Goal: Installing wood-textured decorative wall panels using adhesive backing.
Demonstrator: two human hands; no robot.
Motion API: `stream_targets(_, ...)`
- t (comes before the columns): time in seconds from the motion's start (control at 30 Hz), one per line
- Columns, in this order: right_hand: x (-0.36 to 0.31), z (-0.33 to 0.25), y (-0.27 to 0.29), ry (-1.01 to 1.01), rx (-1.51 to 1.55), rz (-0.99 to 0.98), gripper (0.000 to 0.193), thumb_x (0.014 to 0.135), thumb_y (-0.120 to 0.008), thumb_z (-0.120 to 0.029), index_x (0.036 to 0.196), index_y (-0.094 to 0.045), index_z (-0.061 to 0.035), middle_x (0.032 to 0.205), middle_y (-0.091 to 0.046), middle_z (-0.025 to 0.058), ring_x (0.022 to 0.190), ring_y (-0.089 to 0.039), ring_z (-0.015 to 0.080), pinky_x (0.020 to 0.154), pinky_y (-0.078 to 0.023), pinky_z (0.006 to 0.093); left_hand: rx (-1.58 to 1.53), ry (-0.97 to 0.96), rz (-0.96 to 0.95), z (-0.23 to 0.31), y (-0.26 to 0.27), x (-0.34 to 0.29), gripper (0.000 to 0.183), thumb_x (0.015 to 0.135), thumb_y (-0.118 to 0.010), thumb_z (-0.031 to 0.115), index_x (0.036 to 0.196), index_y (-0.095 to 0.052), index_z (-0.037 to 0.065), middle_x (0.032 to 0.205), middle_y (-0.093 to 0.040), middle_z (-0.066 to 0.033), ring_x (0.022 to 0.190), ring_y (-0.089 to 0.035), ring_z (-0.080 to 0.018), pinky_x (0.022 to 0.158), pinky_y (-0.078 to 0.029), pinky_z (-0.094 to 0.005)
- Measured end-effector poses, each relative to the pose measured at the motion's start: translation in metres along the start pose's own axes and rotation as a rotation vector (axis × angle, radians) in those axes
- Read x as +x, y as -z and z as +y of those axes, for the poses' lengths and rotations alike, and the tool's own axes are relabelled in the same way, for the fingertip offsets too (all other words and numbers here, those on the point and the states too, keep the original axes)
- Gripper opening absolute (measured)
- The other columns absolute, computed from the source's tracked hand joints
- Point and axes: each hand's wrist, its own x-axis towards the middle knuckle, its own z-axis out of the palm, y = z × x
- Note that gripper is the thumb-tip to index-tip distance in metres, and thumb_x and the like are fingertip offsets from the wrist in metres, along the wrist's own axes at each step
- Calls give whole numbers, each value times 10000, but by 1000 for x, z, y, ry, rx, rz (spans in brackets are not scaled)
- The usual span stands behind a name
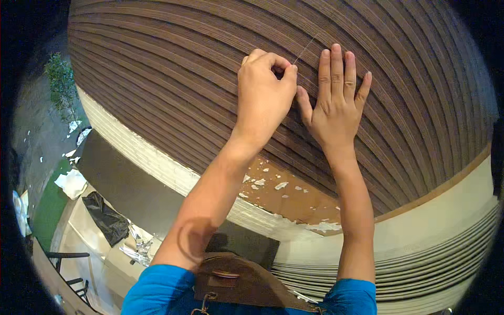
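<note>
A brown, wood-grained ribbed panel curves across the upper part of the head view. My left hand is closed in a pinch over it, thumb against forefinger. From those fingertips a thin pale strand runs up and to the right across the ribs; whether it is a thread or the edge of clear film, I cannot tell. Just to the right, my right hand lies flat on the panel, its fingers stretched out and apart, holding nothing.
Flakes of white paint lie on a bare orange-brown strip below the panel. A pale ledge borders it. Lower left are a black plastic bag, crumpled white paper and a leafy plant. Pale ribbed cladding curves at lower right.
</note>
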Motion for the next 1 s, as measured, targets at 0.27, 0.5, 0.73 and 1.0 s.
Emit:
stream_targets(0.27,21,7,0,97,37,26,764,814,-568,-539,1465,-397,-177,1545,-327,-3,1445,-247,235,1166,-65,563,5,-21,15,-2,0,0,119,765,-735,94,799,-698,-14,815,-657,-118,762,-641,-238,713,-491,-324)
stream_targets(0.5,29,7,7,150,71,50,778,780,-605,-574,1435,-447,-184,1518,-370,-1,1427,-273,233,1174,-58,530,19,24,6,-1,3,2,166,735,-772,105,809,-679,-10,819,-647,-100,730,-620,-209,686,-495,-319)
stream_targets(0.73,31,6,10,176,49,52,763,768,-665,-552,1421,-474,-209,1512,-385,-1,1418,-292,229,1181,-57,505,4,63,8,-5,7,4,231,698,-820,138,781,-651,5,787,-625,-72,670,-574,-170,649,-490,-301)
stream_targets(1.0,30,12,3,263,122,69,646,772,-685,-472,1343,-558,-198,1478,-433,3,1400,-339,246,1160,-78,583,-47,54,-32,-17,14,2,226,705,-818,137,763,-644,5,758,-608,-65,663,-563,-156,632,-484,-295)
